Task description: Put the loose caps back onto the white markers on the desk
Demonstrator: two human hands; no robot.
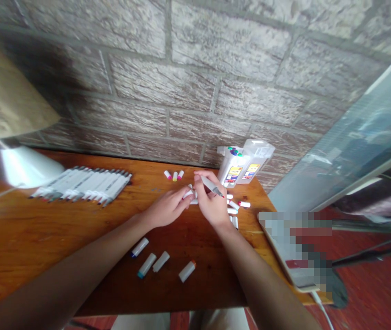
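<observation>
Right hand (215, 210) has a mostly closed grip on a marker (212, 185) over the table (61, 229), left hand (166, 211) is pinched round a white cap (188, 194). Marker looks light, stiff, maybe slick, so I'd hold it mid-barrel. It lies slantwise, red end pointing right and back toward the body.

We take this for a desk corner, probably in a home (it could pass for a small studio): wooden counter (113, 233) against a stone-block wall (195, 68), shaded lamp (9, 96) at ten o'clock, pixelated device (295, 256) with a white cable (322, 307) at four.
</observation>
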